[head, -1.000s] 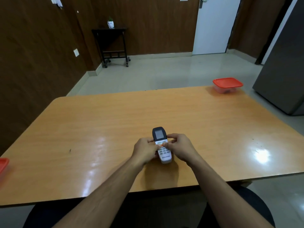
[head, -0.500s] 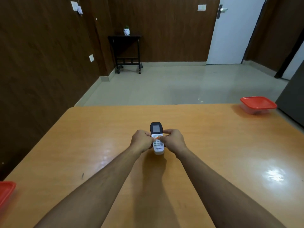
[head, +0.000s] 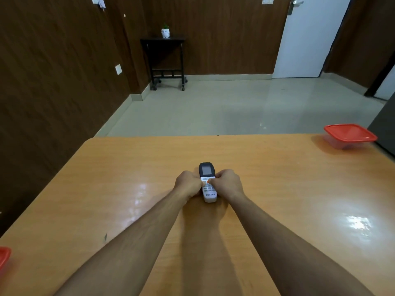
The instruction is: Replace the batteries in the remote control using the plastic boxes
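A white remote control with a dark screen end lies face up in the middle of the wooden table. My left hand grips its left side and my right hand grips its right side, thumbs on the buttons. A clear plastic box with a red lid stands at the table's far right corner. The red edge of a second box shows at the left border. No batteries are visible.
Beyond the table's far edge lies a pale tiled floor. A small black side table with a white pot stands against the dark wood wall, and a white door is at the back right. A dark cabinet side stands right of the box.
Both arms have stretched forward with the remote held between the hands. The view has tilted up and shifted, so the red-lidded box sits farther right in frame.
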